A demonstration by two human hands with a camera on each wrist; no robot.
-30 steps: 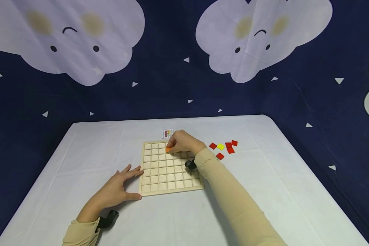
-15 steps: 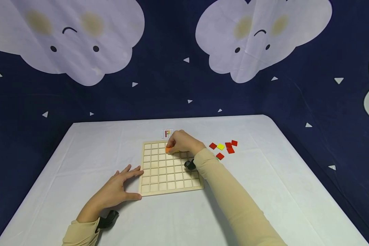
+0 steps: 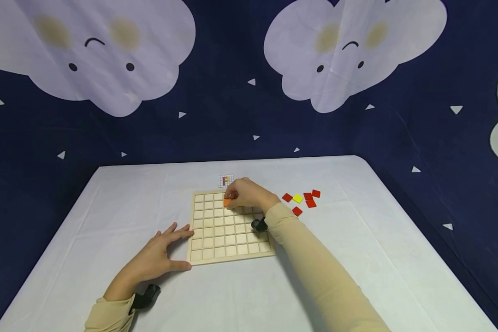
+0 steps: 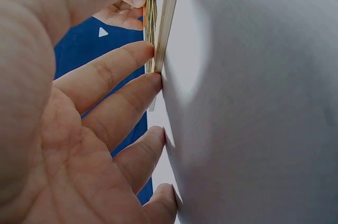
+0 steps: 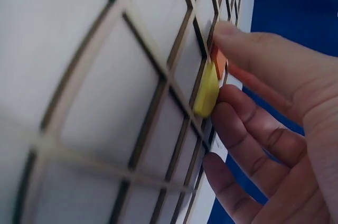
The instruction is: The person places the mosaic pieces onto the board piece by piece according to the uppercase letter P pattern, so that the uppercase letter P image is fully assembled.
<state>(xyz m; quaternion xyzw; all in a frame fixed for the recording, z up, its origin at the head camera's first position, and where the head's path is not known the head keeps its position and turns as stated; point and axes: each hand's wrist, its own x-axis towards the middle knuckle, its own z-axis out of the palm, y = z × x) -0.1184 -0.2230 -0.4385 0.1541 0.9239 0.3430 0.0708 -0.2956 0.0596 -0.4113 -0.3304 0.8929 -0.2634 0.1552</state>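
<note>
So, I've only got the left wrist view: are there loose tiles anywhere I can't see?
Observer: Yes, the head view shows five red tiles and a yellow one lying right of the board.
Operator: And what's next to the orange tile in the right hand?
Observer: The right wrist view shows another yellow tile, on the board right beside it.
Operator: Anything past the board's far edge?
Observer: A small printed grid with coloured squares, lying on the table.
</note>
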